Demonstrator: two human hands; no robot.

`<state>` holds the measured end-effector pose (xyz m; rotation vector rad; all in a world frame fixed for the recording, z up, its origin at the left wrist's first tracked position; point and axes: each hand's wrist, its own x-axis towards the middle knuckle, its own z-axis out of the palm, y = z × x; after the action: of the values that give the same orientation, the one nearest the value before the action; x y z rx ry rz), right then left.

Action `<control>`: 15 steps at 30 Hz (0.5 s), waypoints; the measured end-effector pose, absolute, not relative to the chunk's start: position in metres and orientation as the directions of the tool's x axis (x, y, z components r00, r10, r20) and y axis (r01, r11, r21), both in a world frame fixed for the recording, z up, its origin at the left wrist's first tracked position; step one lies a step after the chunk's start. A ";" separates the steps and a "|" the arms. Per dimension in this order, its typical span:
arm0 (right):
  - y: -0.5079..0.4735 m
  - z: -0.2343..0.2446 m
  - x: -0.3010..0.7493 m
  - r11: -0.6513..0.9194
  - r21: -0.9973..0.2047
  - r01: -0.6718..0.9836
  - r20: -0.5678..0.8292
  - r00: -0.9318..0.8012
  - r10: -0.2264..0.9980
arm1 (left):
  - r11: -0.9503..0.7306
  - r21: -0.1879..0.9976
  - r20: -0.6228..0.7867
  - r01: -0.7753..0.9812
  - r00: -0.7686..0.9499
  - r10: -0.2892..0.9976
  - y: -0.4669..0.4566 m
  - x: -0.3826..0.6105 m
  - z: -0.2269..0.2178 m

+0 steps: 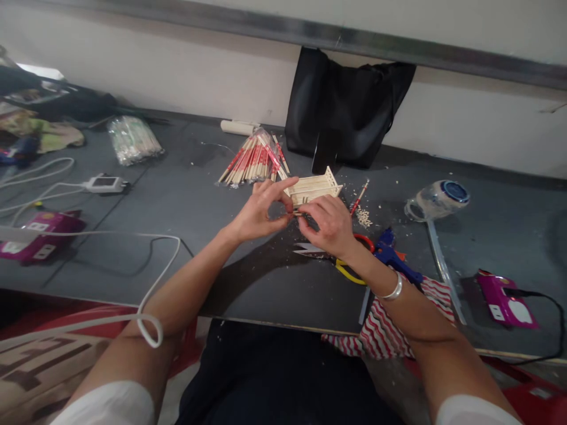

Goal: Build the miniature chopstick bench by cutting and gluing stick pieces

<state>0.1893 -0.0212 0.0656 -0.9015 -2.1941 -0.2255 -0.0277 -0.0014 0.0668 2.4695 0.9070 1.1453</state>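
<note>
A small model built of pale wooden sticks [312, 188] stands on the dark table, with upright posts at its far right corner. At its near left edge, my left hand [261, 211] pinches a short stick piece [297, 213] between thumb and index finger. From the other side, my right hand [328, 223] closes thumb and fingertips on the same piece, its knuckles partly covering the model's near side. Below my right hand lie scissors [349, 273] with red and yellow handles. A blue glue gun [392, 254] rests beside them.
Red-ended chopsticks [252, 159] lie in plastic behind the model, near a black bag [345, 106]. Right are cut stick bits [364, 217], a clear jar [436, 200] and a purple box [507, 301]. A white cable [170, 260] loops over my left forearm. A striped cloth [390, 330] overhangs the edge.
</note>
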 end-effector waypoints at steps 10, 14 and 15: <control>-0.028 0.097 0.208 0.608 -0.515 0.604 0.700 -0.113 0.705 | -0.716 0.563 0.581 0.412 0.419 0.698 0.002 -0.031 0.065; -0.030 0.102 0.211 0.590 -0.463 0.662 0.690 -0.149 0.708 | -0.706 0.581 0.583 0.404 0.399 0.708 0.002 -0.030 0.065; -0.031 0.101 0.211 0.595 -0.445 0.669 0.686 -0.172 0.707 | -0.704 0.581 0.583 0.409 0.394 0.711 0.002 -0.030 0.064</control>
<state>0.2108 -0.0307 0.1011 -1.1064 -1.8837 0.0496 -0.0296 0.0024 0.0644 2.3128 0.9712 1.2201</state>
